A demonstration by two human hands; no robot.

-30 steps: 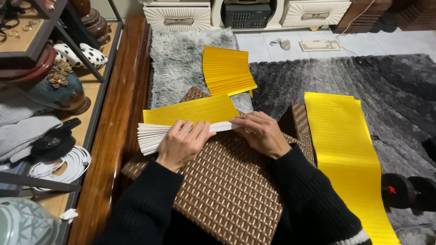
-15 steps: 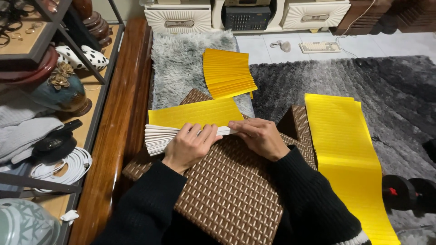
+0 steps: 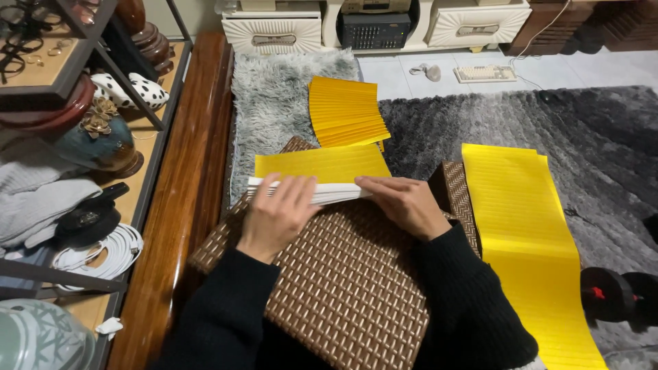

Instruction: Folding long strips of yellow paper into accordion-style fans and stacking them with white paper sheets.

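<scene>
— What are the hands doing?

— Both press down on a pleated yellow paper (image 3: 322,164) that lies at the far edge of a brown woven board (image 3: 343,288). The left hand (image 3: 277,214) lies flat with fingers spread over the white folded stack at the near edge of that paper. The right hand (image 3: 404,204) is just beside it, fingers together, pinching the right end of the same white folds. Neither is curled into a fist; they hold the pleats shut against the board.

— And around the board?

— Beyond it, on a pale grey shaggy rug (image 3: 274,103), sits a second folded yellow fan-shaped piece (image 3: 346,113), apart from the one being held. To the right of the board a long yellow strip (image 3: 528,233) with fine creases runs flat across a dark grey rug (image 3: 548,116). A dark dumbbell (image 3: 613,294) lies just beside that strip, on the side away from the board.

— To the left?

— A glossy wooden rail (image 3: 185,205) borders the board, and past it a shelf with a coiled white cable (image 3: 103,250).
</scene>
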